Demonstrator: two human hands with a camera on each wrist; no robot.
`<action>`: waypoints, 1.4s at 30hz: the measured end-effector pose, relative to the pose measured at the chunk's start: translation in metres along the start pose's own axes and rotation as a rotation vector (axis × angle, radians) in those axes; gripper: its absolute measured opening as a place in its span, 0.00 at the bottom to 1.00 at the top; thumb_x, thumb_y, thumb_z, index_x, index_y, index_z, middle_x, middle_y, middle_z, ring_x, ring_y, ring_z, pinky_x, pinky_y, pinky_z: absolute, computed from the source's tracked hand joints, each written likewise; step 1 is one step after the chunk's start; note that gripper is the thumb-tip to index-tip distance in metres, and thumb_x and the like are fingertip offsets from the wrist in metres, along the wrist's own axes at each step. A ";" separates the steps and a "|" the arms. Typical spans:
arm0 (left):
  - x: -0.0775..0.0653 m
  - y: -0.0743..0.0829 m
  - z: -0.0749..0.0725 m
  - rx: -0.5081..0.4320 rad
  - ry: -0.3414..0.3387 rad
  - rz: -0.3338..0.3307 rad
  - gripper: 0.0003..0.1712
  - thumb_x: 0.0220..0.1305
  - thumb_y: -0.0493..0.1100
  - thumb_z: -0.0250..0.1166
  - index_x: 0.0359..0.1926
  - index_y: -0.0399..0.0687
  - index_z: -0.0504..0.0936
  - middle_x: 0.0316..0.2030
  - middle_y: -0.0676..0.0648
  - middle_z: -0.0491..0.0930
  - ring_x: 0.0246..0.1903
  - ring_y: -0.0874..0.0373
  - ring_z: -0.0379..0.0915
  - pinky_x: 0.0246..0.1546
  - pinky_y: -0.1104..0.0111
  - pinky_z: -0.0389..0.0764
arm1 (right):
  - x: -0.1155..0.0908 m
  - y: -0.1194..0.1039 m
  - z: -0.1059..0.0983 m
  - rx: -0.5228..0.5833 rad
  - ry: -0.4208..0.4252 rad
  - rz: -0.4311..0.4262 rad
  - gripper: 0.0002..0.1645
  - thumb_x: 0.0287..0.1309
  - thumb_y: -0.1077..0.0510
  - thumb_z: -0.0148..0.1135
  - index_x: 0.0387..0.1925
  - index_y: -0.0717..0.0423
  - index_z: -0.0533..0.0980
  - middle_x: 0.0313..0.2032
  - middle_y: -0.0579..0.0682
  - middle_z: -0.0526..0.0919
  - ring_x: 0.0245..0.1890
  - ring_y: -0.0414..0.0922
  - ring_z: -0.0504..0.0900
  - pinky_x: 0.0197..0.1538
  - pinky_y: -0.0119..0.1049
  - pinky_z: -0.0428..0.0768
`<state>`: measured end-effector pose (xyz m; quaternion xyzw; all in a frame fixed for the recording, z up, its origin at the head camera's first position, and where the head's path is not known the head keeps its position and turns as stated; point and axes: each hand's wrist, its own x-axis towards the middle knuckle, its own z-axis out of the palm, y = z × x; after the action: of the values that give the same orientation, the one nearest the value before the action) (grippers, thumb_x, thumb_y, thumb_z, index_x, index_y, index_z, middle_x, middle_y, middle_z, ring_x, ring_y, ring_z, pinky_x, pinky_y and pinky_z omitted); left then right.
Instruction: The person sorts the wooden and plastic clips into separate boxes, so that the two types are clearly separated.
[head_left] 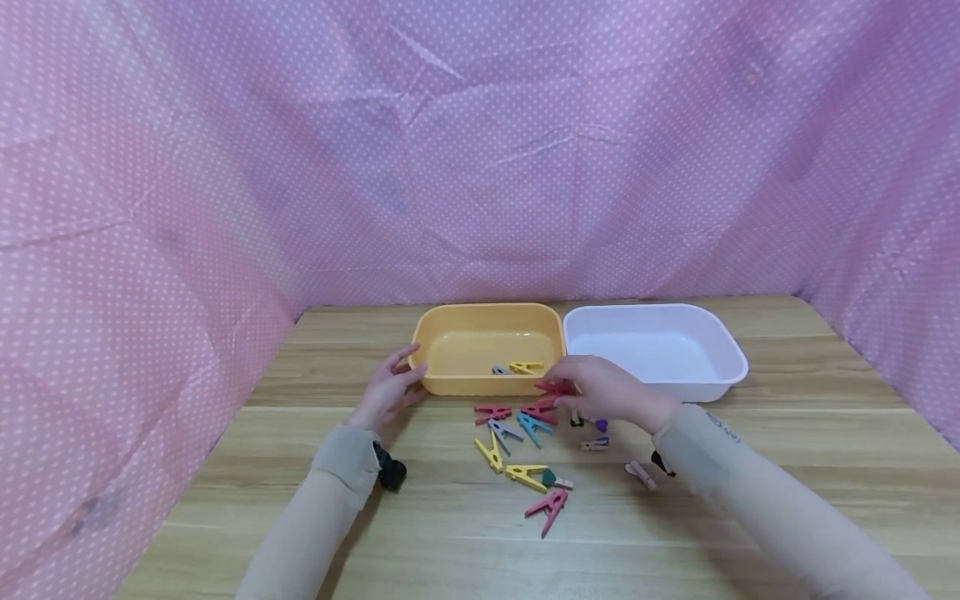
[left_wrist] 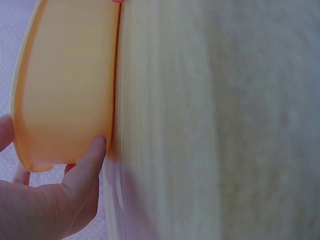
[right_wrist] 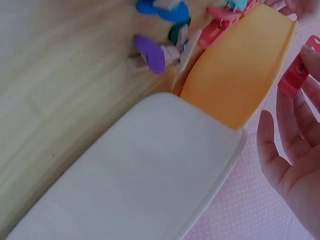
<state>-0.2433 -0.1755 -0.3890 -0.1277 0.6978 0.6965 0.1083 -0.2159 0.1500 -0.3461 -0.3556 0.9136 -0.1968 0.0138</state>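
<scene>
My left hand (head_left: 382, 392) holds the left end of a yellow tray (head_left: 487, 386); the left wrist view shows the thumb against its front wall and a finger at the rim. Over the tray's front right corner, my right hand (head_left: 607, 387) pinches a red clothespin (right_wrist: 295, 75) between thumb and fingers. Inside the tray lie a yellow clothespin (head_left: 527, 367) and a grey one (head_left: 500, 370). In front of it are a red clothespin (head_left: 492, 412), a light blue one (head_left: 532, 427) and several more in red, yellow and grey.
A white tray (right_wrist: 125, 175) adjoins the yellow one on the right. Small wooden clips, one with a purple piece (right_wrist: 152, 55) and one with a blue piece (head_left: 597, 443), lie below my right hand. A pink dotted cloth (head_left: 480, 167) hangs behind the wooden table (head_left: 450, 533).
</scene>
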 end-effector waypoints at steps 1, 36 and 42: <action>0.000 0.000 0.000 0.001 -0.001 -0.002 0.31 0.69 0.38 0.55 0.70 0.57 0.60 0.66 0.38 0.59 0.52 0.53 0.69 0.60 0.58 0.71 | 0.001 0.001 -0.001 -0.005 0.010 0.007 0.14 0.53 0.58 0.69 0.43 0.54 0.81 0.36 0.43 0.82 0.33 0.38 0.74 0.41 0.35 0.77; -0.002 0.000 0.000 -0.033 -0.005 0.003 0.32 0.69 0.36 0.55 0.71 0.53 0.59 0.65 0.38 0.59 0.53 0.51 0.69 0.58 0.59 0.73 | 0.058 0.021 -0.033 0.032 0.060 0.203 0.15 0.54 0.60 0.67 0.44 0.61 0.80 0.32 0.51 0.82 0.31 0.45 0.76 0.39 0.38 0.80; -0.002 0.001 0.001 -0.030 -0.002 0.006 0.32 0.69 0.36 0.55 0.71 0.53 0.59 0.64 0.38 0.59 0.49 0.53 0.71 0.56 0.61 0.75 | 0.066 0.021 -0.033 0.040 0.037 0.257 0.16 0.56 0.61 0.66 0.46 0.61 0.79 0.32 0.52 0.81 0.31 0.46 0.75 0.40 0.37 0.81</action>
<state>-0.2417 -0.1748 -0.3870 -0.1266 0.6874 0.7074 0.1051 -0.2845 0.1326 -0.3162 -0.2316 0.9476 -0.2181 0.0291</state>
